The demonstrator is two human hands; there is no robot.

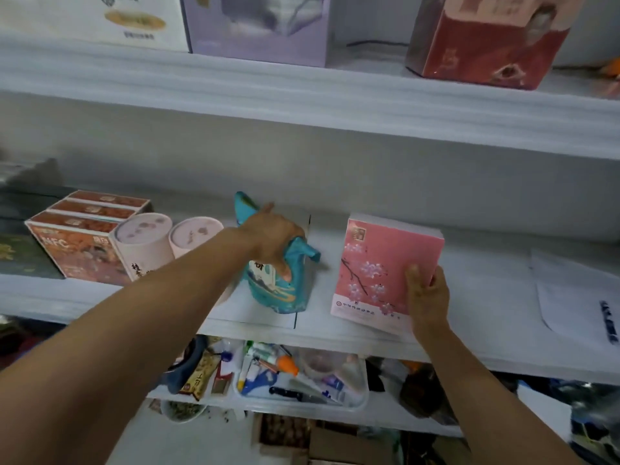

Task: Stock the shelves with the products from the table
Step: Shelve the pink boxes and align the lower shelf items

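The teal pouch (280,293) is soft and crumpled, with wave-like print and a pale label panel on its front. It stands on the middle shelf (476,290), near the centre. The left hand (271,238) grips its bunched top: the thumb presses on the front and the forefinger points toward the back wall. The other fingers are hidden behind the pouch.

Well apart to its right is the pink box (379,263), a flat carton printed with a dark branch and pale blossoms (there is a white band of small text along the bottom). It leans back over the shelf's front part. The right hand (427,298) holds its lower right corner, thumb on the face and fingers curled round the edge. I cannot tell whether its base rests on the shelf.

Left of the pouch stand two pink tubs (142,245) and an orange carton (75,245); the forearm covers the nearer tub's lower part. Boxes on the upper shelf (302,92) are cut off by the frame's top. A clear tray (360,397) on the shelf below holds small items too blurred to name.
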